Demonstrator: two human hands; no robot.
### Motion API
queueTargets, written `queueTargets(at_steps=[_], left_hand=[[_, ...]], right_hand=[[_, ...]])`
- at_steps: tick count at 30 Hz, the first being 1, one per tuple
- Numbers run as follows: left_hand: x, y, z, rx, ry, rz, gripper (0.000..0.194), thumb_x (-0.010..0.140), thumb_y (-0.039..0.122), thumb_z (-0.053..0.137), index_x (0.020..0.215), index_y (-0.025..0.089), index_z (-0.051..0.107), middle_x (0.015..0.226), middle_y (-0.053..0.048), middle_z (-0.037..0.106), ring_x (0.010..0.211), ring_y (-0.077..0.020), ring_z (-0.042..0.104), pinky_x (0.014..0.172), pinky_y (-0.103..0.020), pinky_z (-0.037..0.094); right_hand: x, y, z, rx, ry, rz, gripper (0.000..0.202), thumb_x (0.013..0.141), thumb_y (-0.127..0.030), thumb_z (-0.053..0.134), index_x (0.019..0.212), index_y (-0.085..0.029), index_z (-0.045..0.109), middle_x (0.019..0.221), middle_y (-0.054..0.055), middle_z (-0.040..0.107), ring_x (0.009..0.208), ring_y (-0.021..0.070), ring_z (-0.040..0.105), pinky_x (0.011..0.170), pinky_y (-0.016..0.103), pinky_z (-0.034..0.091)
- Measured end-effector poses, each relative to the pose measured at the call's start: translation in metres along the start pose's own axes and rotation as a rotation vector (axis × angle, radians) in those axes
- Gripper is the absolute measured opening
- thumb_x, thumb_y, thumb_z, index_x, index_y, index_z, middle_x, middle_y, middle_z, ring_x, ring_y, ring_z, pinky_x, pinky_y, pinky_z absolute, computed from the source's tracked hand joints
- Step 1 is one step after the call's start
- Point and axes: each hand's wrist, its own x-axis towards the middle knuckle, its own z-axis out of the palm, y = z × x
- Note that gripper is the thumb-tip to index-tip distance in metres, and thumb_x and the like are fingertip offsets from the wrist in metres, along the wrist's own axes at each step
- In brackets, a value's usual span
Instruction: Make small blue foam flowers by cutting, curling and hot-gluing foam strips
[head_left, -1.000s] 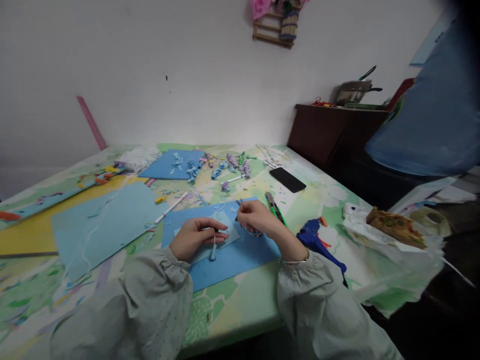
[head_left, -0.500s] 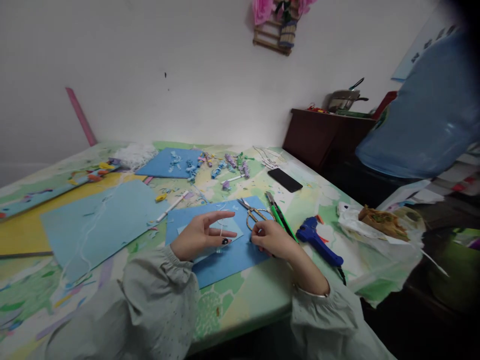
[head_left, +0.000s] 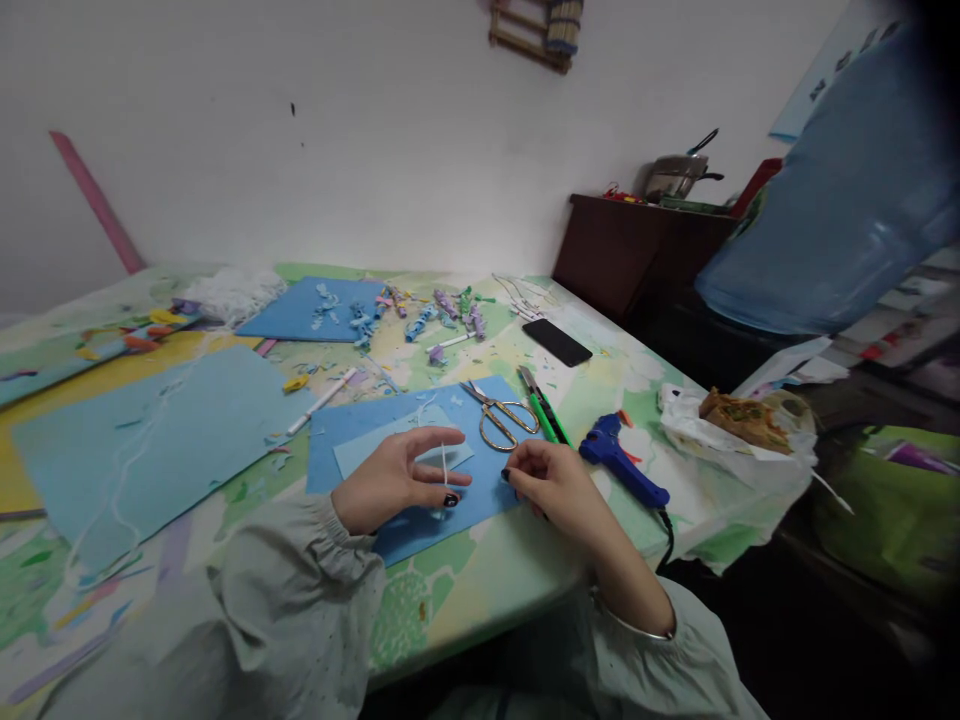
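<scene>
Above the blue sheet (head_left: 480,500), my left hand (head_left: 401,478) has its fingers spread, with a white string (head_left: 444,463) looped across them. Under that hand lies a smaller light blue piece (head_left: 360,450). My right hand (head_left: 547,482) is at the sheet's right edge, thumb and index finger pinched together; whatever is between the fingertips is too small to make out. Just beyond it are gold-handled scissors (head_left: 501,415), partly open, and a green cutter (head_left: 545,408). A blue glue gun (head_left: 622,462) lies right of my right hand.
A large light blue sheet (head_left: 165,440) covers the left of the table. Small coloured figures (head_left: 420,322), a white stick (head_left: 322,400) and a phone (head_left: 556,342) lie farther back. Wrapped food (head_left: 746,418) sits at the right, below a large blue water bottle (head_left: 825,210).
The view has shifted, so most table items appear higher and farther left. My hands hold nearly the same pose, with slightly more space between them.
</scene>
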Motion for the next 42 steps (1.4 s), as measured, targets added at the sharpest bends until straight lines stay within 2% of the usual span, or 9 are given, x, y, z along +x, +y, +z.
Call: queueTargets(at_steps=[5, 10, 15, 20, 26, 30, 33, 37, 42], left_hand=[[0.001, -0.008, 0.007, 0.036, -0.005, -0.035, 0.060, 0.049, 0.009, 0.075, 0.106, 0.019, 0.056, 0.127, -0.014, 0.050, 0.087, -0.0270, 0.066, 0.061, -0.030, 0.054], [0.002, -0.007, 0.010, 0.199, 0.109, -0.016, 0.049, 0.050, 0.011, 0.073, 0.097, 0.015, 0.059, 0.074, -0.006, 0.067, 0.075, -0.0239, 0.066, 0.059, -0.031, 0.053], [0.003, -0.009, 0.010, 0.119, 0.093, 0.021, 0.049, 0.046, 0.012, 0.076, 0.092, 0.017, 0.061, 0.108, -0.011, 0.061, 0.082, -0.0245, 0.065, 0.061, -0.033, 0.055], [0.002, -0.007, 0.011, 0.046, 0.071, -0.039, 0.041, 0.052, 0.015, 0.074, 0.092, 0.017, 0.064, 0.102, -0.010, 0.066, 0.090, -0.0260, 0.064, 0.067, -0.031, 0.054], [-0.003, -0.002, 0.015, -0.183, 0.032, -0.115, 0.034, 0.055, 0.013, 0.070, 0.088, 0.017, 0.066, 0.109, -0.009, 0.064, 0.106, -0.0289, 0.057, 0.080, -0.036, 0.052], [-0.005, -0.009, 0.023, -0.234, 0.004, -0.118, 0.039, 0.056, 0.011, 0.072, 0.094, 0.017, 0.064, 0.116, -0.011, 0.061, 0.113, -0.0300, 0.052, 0.086, -0.038, 0.049], [-0.004, -0.018, 0.028, -0.207, -0.025, -0.101, 0.045, 0.056, 0.010, 0.071, 0.099, 0.018, 0.062, 0.119, -0.011, 0.058, 0.113, -0.0293, 0.052, 0.089, -0.039, 0.047], [-0.002, -0.026, 0.026, -0.029, -0.098, 0.027, 0.054, 0.058, 0.005, 0.063, 0.110, 0.019, 0.057, 0.124, -0.011, 0.055, 0.114, -0.0264, 0.052, 0.097, -0.040, 0.041], [-0.004, -0.023, 0.020, 0.638, -0.080, 0.349, 0.066, 0.057, 0.004, 0.058, 0.121, 0.019, 0.052, 0.132, -0.010, 0.048, 0.124, -0.0251, 0.040, 0.106, -0.042, 0.030]], right_hand=[[-0.002, 0.005, 0.004, 0.076, -0.015, 0.064, 0.007, 0.069, -0.016, 0.051, 0.067, -0.017, 0.057, 0.049, -0.005, 0.053, 0.032, 0.0065, 0.041, 0.032, 0.017, 0.030], [-0.009, 0.008, 0.007, -0.073, 0.148, -0.055, 0.009, 0.073, -0.018, 0.051, 0.072, -0.018, 0.060, 0.055, -0.003, 0.056, 0.043, 0.0092, 0.050, 0.043, 0.019, 0.037], [-0.015, 0.009, 0.008, -0.236, 0.173, -0.120, 0.015, 0.074, -0.019, 0.052, 0.078, -0.019, 0.066, 0.059, 0.000, 0.061, 0.053, 0.0125, 0.054, 0.050, 0.021, 0.038], [-0.022, 0.008, 0.000, -0.280, 0.208, -0.119, 0.023, 0.078, -0.020, 0.048, 0.090, -0.019, 0.068, 0.059, 0.000, 0.062, 0.051, 0.0126, 0.054, 0.049, 0.022, 0.037], [-0.048, 0.006, -0.018, -0.285, 0.405, -0.109, 0.017, 0.079, -0.024, 0.051, 0.087, -0.019, 0.065, 0.062, 0.001, 0.060, 0.051, 0.0127, 0.053, 0.050, 0.023, 0.041], [-0.068, -0.001, -0.007, -0.290, 0.286, -0.221, 0.014, 0.080, -0.021, 0.052, 0.089, -0.020, 0.063, 0.075, 0.004, 0.063, 0.062, 0.0148, 0.056, 0.059, 0.026, 0.046], [-0.077, -0.009, 0.015, -0.359, 0.069, -0.349, 0.032, 0.080, -0.017, 0.051, 0.111, -0.023, 0.056, 0.102, 0.008, 0.059, 0.093, 0.0204, 0.054, 0.080, 0.033, 0.046], [-0.078, -0.013, 0.039, -0.548, 0.051, -0.351, 0.034, 0.079, -0.020, 0.054, 0.114, -0.023, 0.054, 0.113, 0.011, 0.052, 0.102, 0.0266, 0.046, 0.085, 0.044, 0.042], [-0.069, -0.005, 0.043, -0.498, 0.152, -0.371, 0.021, 0.082, -0.013, 0.048, 0.101, -0.017, 0.058, 0.100, 0.010, 0.054, 0.093, 0.0221, 0.048, 0.080, 0.039, 0.043]])
